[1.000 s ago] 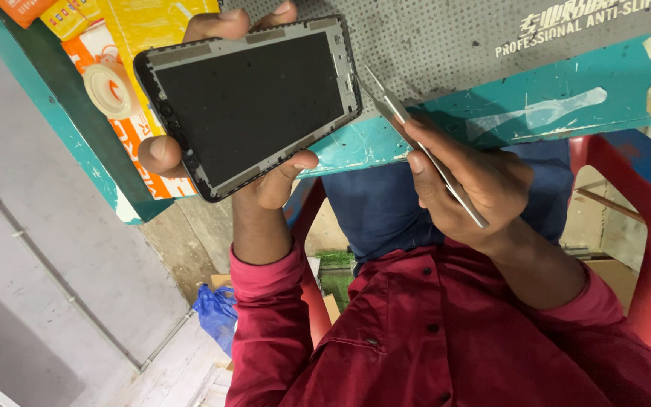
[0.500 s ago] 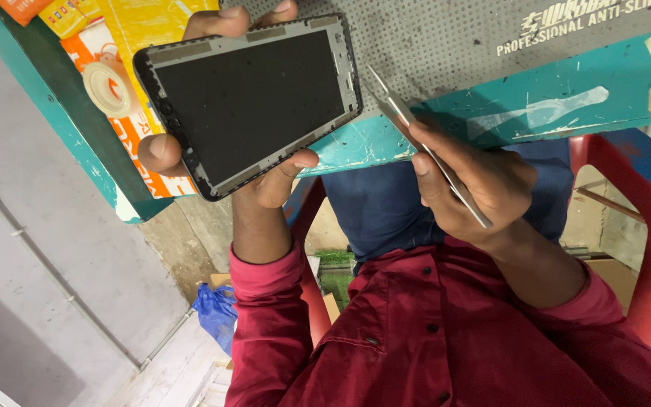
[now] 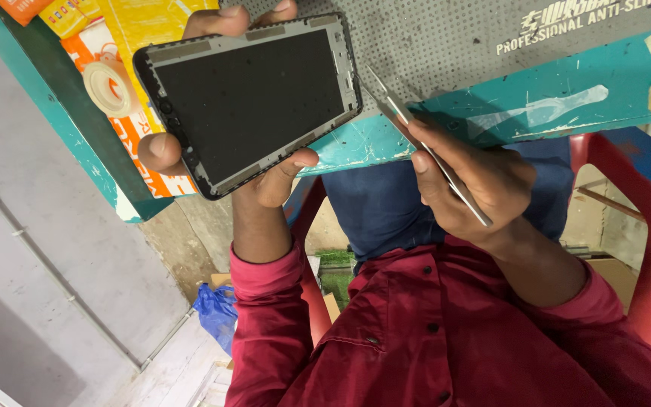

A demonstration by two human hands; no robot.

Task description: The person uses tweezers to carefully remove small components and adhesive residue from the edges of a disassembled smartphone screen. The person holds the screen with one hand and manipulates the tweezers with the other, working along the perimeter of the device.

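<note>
Our left hand (image 3: pixel 265 181) grips the dark tablet (image 3: pixel 249 102) by its edges. Our right hand (image 3: pixel 476 185) pinches metal tweezers (image 3: pixel 423 147), tips just beside the tablet's corner.

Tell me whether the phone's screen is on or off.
Off: the phone, held in the left hand, shows a uniformly black, unlit screen.

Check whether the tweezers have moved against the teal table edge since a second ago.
No. The tweezers in the right hand keep their tips just beside the phone frame's corner, crossing the teal table edge at the same spot.
</note>
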